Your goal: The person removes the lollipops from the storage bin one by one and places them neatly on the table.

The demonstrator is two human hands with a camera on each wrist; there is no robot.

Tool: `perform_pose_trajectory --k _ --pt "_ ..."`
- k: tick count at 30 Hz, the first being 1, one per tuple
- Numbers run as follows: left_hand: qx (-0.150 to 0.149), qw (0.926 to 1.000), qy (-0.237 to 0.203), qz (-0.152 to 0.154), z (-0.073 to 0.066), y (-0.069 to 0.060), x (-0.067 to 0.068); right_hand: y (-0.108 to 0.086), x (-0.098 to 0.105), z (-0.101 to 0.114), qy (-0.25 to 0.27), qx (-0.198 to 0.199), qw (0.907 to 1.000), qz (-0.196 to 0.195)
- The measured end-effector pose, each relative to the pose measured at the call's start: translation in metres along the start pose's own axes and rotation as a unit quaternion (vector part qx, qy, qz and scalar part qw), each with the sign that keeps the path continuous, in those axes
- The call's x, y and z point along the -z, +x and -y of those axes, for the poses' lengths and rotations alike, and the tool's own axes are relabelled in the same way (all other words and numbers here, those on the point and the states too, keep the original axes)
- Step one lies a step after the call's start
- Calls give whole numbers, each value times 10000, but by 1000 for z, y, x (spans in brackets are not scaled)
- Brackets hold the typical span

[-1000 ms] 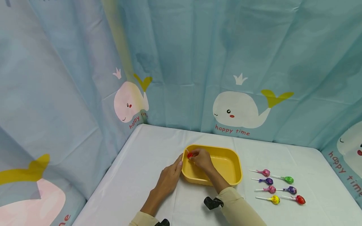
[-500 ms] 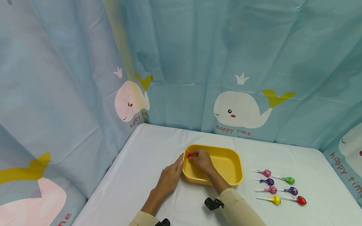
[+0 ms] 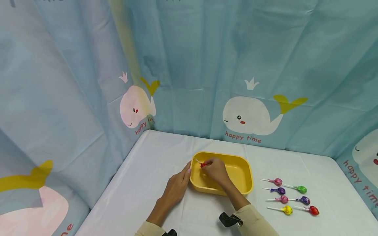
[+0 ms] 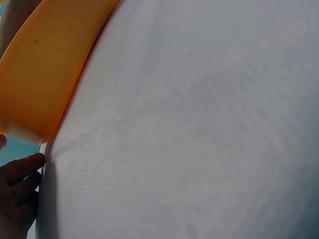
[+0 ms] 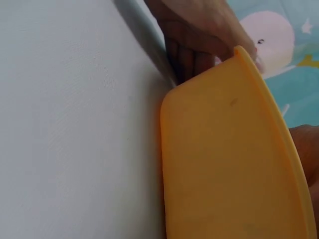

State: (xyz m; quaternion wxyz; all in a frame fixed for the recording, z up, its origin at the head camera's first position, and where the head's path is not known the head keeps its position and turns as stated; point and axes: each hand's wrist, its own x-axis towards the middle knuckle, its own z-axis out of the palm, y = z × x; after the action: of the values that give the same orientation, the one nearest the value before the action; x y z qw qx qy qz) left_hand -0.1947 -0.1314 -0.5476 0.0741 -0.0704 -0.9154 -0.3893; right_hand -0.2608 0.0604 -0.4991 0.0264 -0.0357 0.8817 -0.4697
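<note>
In the head view, a yellow plastic tray (image 3: 238, 173) sits on the white table. My left hand (image 3: 175, 187) rests against the tray's left end, its fingers along the outer wall; part of this hand also shows in the right wrist view, beside the tray's end. Inside the tray, at the left, my right hand (image 3: 217, 170) pinches a red lollipop (image 3: 203, 165) between thumb and fingers. Its white stick points up and to the left. The tray wall (image 5: 219, 149) hides the lollipop in the right wrist view.
Several wrapped lollipops lie to the right of the tray: pink (image 3: 277, 182), green (image 3: 302, 189), purple (image 3: 281, 190), yellow (image 3: 287, 210) and red (image 3: 313, 210) among them. Behind the table (image 3: 165, 147) hangs a blue curtain (image 3: 189, 111) printed with whales.
My right hand has shifted slightly right and toward me inside the tray, carrying the red lollipop. The stick leans lower than before. My left hand has stayed at the tray's end.
</note>
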Motion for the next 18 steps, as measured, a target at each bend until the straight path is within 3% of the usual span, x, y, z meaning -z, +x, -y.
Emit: perform_pose_trajectory --k 13,18 --pt "104 9999 -16 36 -3 0 0 -21 27 -14 276 109 9995 -128" --pt "84 10000 -34 39 -2 0 -1 -29 35 -14 625 126 9978 -160"
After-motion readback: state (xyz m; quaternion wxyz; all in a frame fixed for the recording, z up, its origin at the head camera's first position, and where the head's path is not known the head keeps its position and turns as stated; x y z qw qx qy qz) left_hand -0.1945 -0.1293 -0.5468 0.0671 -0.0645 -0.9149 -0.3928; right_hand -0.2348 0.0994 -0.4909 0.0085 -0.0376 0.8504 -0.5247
